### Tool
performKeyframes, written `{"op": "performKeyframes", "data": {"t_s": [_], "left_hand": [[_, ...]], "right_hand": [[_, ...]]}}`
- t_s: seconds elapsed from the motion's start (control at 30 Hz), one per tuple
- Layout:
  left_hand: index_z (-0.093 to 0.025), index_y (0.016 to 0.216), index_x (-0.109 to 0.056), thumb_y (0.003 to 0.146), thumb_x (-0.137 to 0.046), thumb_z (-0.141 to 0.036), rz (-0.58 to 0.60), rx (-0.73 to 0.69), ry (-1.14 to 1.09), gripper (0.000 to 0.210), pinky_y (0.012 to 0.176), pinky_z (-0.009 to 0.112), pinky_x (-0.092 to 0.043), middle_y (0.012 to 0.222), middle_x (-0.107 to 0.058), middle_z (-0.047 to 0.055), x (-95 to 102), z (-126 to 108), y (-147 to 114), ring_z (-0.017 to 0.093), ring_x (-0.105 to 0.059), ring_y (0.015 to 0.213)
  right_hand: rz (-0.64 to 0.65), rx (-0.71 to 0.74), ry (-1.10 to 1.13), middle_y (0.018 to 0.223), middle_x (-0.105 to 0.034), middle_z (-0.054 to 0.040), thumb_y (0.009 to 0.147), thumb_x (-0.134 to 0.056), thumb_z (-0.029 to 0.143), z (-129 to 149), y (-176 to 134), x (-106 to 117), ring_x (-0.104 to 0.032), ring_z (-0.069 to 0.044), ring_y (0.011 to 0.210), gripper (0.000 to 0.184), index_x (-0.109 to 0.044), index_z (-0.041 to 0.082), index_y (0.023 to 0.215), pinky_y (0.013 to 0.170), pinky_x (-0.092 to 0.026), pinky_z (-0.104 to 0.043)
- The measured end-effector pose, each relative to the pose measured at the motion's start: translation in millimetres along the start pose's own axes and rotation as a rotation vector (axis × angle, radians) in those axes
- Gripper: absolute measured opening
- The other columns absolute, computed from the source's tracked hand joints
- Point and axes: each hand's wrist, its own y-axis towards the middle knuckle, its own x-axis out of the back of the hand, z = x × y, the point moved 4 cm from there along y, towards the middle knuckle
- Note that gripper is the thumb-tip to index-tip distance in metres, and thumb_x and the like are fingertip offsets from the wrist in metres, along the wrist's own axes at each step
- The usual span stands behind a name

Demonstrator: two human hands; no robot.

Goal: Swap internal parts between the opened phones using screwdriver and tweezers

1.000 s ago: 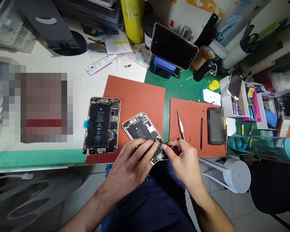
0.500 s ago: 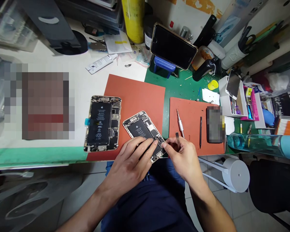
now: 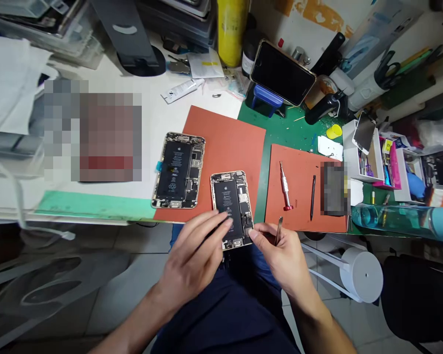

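Observation:
An opened phone with its battery and circuit board bare lies near the table's front edge, its lower end jutting past it. My left hand is open, fingers stretched over the phone's lower left part, with the thumb hidden. At the lower right corner, my right hand grips the phone's edge between thumb and forefinger. Metal tweezers are tucked in that same hand, pointing up. A second opened phone, with a blue tab on its left side, lies to the left on a red-brown mat.
Another red-brown mat holds a screwdriver, a thin black stick tool and a blurred dark phone. A bottle lies at the right. Behind, a phone leans on a blue stand.
The phone in my hands has turned from slanted to nearly upright in view. My left hand has drawn back from its right part. The view has shifted left, uncovering the screwdriver's red end.

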Motion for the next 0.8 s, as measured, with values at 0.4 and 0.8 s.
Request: {"op": "performKeyframes", "data": {"t_s": [0.4,0.8], "left_hand": [[-0.02,0.101,-0.069,0.093,-0.081,-0.046,0.036,1.218,-1.06,0.03,0.073,0.032,-0.062,0.082,-0.076,0.002,-58.9,-29.0,-77.8,0.02,-0.074,0.075],[-0.02,0.082,-0.075,0.094,-0.082,-0.04,-0.02,1.231,-1.079,0.024,0.073,0.031,-0.059,0.073,-0.077,0.002,-67.7,-23.7,-81.2,0.019,-0.071,0.069]], "right_hand": [[0.082,-0.116,0.282,0.062,-0.058,0.0031,0.092,-0.079,0.058,-39.1,-36.3,-22.3,-0.044,-0.011,0.054,0.04,-0.077,0.018,0.092,0.054,-0.039,-0.028],[0.073,-0.104,0.398,0.055,-0.06,0.0038,0.1,-0.071,0.052,-40.9,-21.3,-36.8,-0.056,-0.014,0.051,0.035,-0.071,0.019,0.09,0.058,-0.05,-0.029]]}}
